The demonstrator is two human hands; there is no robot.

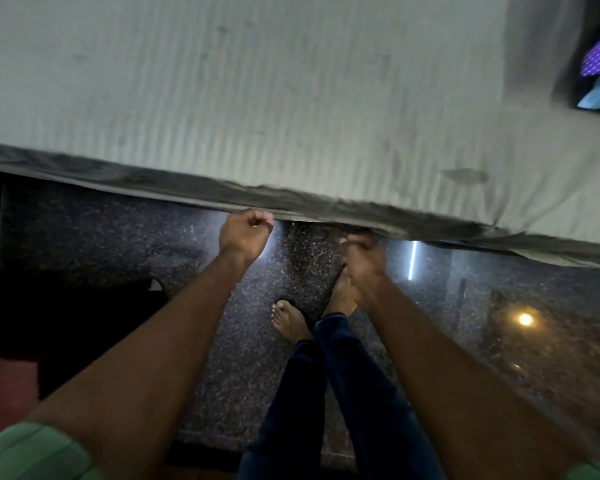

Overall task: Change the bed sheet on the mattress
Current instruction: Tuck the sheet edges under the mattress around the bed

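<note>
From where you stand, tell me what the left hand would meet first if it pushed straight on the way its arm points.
The left hand grips the hanging edge of the grey sheet, so it would probably meet the side of the mattress behind that edge first. Depth there is unclear, since the cloth hides it.

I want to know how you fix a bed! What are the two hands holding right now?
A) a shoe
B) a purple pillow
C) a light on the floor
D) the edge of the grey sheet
D: the left hand and the right hand both curl their grip on the hanging edge of the grey sheet, above the dark floor.
</note>
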